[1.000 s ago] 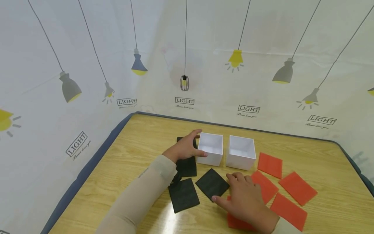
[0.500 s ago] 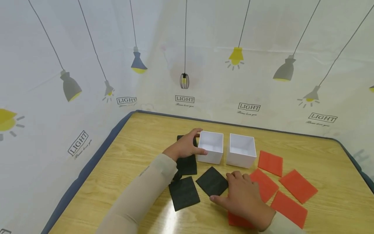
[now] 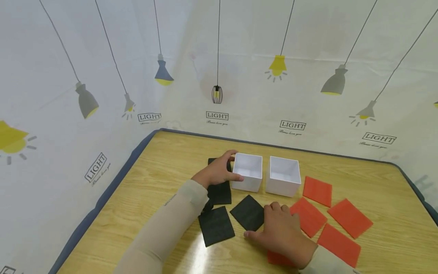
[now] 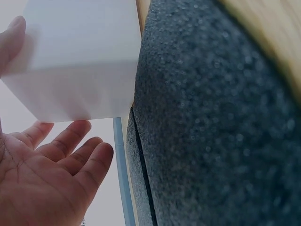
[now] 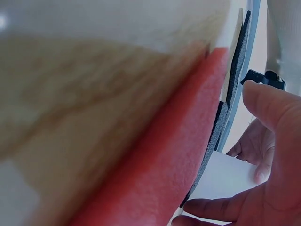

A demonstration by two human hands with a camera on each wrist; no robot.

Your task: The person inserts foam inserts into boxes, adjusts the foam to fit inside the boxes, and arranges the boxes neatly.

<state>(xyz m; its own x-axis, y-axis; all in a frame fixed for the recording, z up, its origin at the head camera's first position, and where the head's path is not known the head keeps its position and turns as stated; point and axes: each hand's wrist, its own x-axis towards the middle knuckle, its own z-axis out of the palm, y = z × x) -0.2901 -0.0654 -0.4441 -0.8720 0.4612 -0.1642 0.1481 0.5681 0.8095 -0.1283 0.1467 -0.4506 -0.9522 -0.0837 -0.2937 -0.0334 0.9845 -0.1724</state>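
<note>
In the head view, my left hand holds the left white square box, thumb on its front wall, fingers reaching round the side. The left wrist view shows the hand close up against the box, its fingers loosely bent. My right hand is low over a black foam square; its fingers cover the right corner and its thumb is near the bottom corner. From the right wrist, thumb and fingers of the hand are spread apart, with a red foam square beside them.
To the right stands a second white box. Several red squares lie right of and partly under my right hand. More black squares, one at front and others under my left wrist, lie on the wooden table.
My right hand has shifted slightly left, covering more of the black square's right corner, its fingers more bent. My left hand stays at the white box.
</note>
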